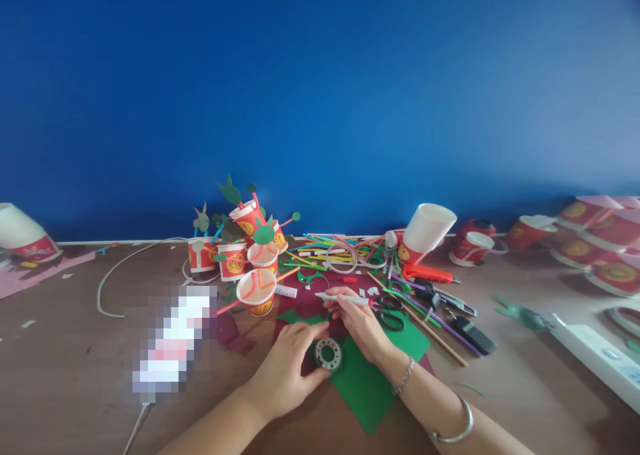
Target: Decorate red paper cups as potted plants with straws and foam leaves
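My left hand [293, 365] curls its thumb and fingers around a small tape roll [321, 355], a grey ring with holes around its core. The ring lies flat over the green paper [373, 392] and dark red paper. My right hand [357, 325] grips a white marker [355, 299] with a red end, held nearly level above the sheets, its tip pointing left. A red cap [350, 280] lies just beyond the fingers. Black-handled scissors [393, 320] rest on the paper right of my right hand.
Red paper cups [256, 292] with straws and green cut-outs stand left of centre. Colourful straws [320, 252] are heaped behind. An orange utility knife [430, 273] and wooden sticks [447, 345] lie right. Stacked cups [615, 268] stand far right; a blurred-out phone-like object [175, 342] lies left.
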The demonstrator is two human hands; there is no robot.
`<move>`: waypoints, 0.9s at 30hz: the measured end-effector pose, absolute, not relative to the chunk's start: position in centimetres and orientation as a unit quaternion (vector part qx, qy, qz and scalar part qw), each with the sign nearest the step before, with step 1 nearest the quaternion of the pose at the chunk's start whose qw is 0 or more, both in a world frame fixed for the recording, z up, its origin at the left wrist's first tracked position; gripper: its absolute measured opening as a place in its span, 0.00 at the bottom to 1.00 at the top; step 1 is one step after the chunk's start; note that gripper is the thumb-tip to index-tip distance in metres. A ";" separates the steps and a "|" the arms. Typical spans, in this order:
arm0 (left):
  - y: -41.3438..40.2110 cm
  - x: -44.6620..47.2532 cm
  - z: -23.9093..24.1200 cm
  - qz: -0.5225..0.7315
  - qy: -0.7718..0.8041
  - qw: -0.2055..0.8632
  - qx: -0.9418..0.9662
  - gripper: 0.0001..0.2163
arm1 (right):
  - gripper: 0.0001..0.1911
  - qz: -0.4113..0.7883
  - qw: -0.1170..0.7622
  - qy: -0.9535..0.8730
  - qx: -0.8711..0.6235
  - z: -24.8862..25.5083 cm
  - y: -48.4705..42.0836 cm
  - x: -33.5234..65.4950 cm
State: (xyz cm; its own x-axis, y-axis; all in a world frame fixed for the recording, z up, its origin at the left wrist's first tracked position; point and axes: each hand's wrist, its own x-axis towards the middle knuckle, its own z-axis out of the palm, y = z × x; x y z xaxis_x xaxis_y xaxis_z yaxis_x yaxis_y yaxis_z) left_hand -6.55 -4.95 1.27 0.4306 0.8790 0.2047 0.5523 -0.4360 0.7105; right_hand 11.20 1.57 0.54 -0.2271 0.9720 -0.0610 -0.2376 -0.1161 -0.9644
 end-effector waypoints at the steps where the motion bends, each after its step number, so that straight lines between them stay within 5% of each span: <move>1: -4.9 -6.6 1.2 0.288 0.448 0.285 0.797 0.28 | 0.14 0.633 0.478 -0.464 -0.395 0.5 1.6 11.2; 27: -5.1 -6.6 2.0 0.290 0.419 0.277 0.815 0.27 | 0.13 0.628 0.479 -0.477 -0.386 0.6 1.4 11.3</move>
